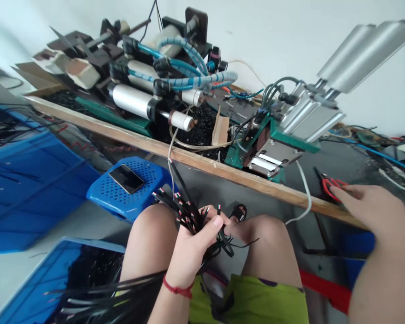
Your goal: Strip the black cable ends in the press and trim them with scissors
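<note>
My left hand (202, 229) is closed around a bundle of black cables (189, 216) above my knees. Their cut ends show small red, white and green wire tips. One cable end stands up by itself near my left thumb. The long tails of the bundle run down to the lower left. At the right, my right hand (374, 207) reaches to the bench edge, its fingers closed at the handle of red-handled scissors (334, 185). The scissors' dark blades point away to the upper left; part of the grip is hidden by the fingers.
On the wood-edged bench (222, 168) stand a green-framed pneumatic press (273, 144) and silver cylinders (131, 101) with blue hoses. A phone (126, 178) lies on a blue stool (101, 191). Blue bins (30, 193) stand at the left; a pale tube (307, 189) hangs over the bench edge.
</note>
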